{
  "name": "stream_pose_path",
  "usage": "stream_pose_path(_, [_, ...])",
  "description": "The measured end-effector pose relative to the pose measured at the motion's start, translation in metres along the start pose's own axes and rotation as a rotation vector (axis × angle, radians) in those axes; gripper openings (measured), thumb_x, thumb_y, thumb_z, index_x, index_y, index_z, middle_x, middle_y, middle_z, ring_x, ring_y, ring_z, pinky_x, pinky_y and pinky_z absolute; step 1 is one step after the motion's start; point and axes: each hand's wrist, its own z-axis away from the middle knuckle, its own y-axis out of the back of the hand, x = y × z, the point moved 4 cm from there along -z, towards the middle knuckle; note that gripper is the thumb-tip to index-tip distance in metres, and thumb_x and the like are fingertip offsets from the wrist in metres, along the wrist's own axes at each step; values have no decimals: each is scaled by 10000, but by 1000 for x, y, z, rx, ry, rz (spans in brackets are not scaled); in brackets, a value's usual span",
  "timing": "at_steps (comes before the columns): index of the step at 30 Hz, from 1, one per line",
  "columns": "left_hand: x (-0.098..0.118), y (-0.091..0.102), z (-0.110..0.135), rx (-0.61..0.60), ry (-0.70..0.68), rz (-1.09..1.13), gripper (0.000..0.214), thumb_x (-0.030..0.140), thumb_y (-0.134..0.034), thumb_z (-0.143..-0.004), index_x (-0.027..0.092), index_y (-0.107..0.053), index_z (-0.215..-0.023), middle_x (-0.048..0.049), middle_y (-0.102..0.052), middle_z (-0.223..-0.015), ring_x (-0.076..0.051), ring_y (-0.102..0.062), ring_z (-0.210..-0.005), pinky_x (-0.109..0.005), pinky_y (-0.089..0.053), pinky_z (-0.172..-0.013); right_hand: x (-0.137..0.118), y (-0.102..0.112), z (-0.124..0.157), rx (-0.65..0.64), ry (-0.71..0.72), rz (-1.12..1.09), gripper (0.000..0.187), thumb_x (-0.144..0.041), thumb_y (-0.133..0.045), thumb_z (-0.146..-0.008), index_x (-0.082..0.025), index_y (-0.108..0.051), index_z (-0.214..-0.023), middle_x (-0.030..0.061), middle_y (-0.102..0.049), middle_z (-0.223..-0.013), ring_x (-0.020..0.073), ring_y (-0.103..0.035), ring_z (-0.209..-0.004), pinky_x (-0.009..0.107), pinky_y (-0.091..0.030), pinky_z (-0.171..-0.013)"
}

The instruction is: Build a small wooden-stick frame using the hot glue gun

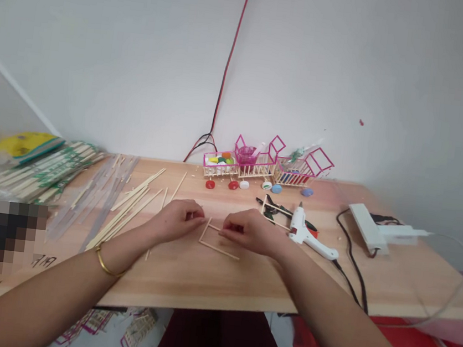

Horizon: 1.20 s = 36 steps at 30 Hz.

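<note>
A small frame of thin wooden sticks lies flat on the wooden table, close to the middle. My left hand rests curled beside the frame's left end, its fingertips pinched at the upper corner of the frame. My right hand is closed over the frame's upper right side, fingers pressed together on a stick. A gold bangle sits on my left wrist.
A white hot glue gun with a black cord lies right of my hands. Loose sticks and bagged stick bundles fill the left. A pink stick-built train with bottle-cap wheels stands by the wall. A white power strip sits far right.
</note>
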Motion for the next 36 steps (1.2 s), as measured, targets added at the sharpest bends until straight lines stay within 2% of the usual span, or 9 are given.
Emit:
stream_pose_path(3, [0,3,0,38,14,-43,173,246,-494,-776,173,-645,-818,-20,-610,-771,-115,-517,-683,-225,-374,-629,3,7,0,101,-18,-12,257,-354,-489,-845,-163,-622,-738,-1,-596,-614,90,-486,-552,208,-326,-534])
stream_pose_path(6, [1,3,2,15,30,-149,169,288,-526,-760,171,-649,-753,-25,-612,-734,-133,-523,-704,-240,-379,-654,10,16,1,172,-103,13,187,-315,-509,-825,-179,-629,-778,8,-618,-669,104,-501,-580,223,-348,-550])
stream_pose_path(12, [7,-3,4,-55,77,-264,221,335,-510,-766,180,-661,-723,-37,-632,-729,-157,-540,-736,-274,-380,-705,8,5,2,-83,-170,34,154,-270,-500,-798,-198,-630,-760,1,-622,-686,110,-513,-590,232,-356,-554])
stream_pose_path(15, [10,-7,5,-76,117,-271,244,374,-524,-754,182,-660,-694,-39,-629,-718,-164,-542,-731,-278,-378,-693,6,-3,3,-140,-207,73,152,-304,-517,-777,-194,-623,-774,20,-627,-731,128,-522,-628,240,-348,-557])
stream_pose_path(20, [13,-13,7,-77,148,-310,290,461,-565,-707,188,-656,-669,-45,-608,-716,-184,-538,-733,-303,-377,-695,8,-12,2,-132,-237,180,169,-342,-537,-752,-185,-597,-775,44,-612,-768,149,-512,-660,251,-328,-561])
stream_pose_path(28, [18,-17,7,-61,190,-382,226,375,-539,-714,189,-658,-667,-57,-597,-748,-191,-537,-714,-314,-386,-677,5,-19,-1,-148,-280,215,134,-286,-517,-749,-182,-600,-743,50,-601,-776,150,-515,-687,242,-323,-573])
stream_pose_path(36, [15,-19,6,-55,219,-351,188,321,-530,-700,187,-660,-674,-52,-612,-746,-176,-540,-683,-286,-381,-624,7,-22,-3,-131,-283,207,124,-245,-502,-738,-189,-609,-706,42,-612,-752,145,-513,-664,241,-319,-561])
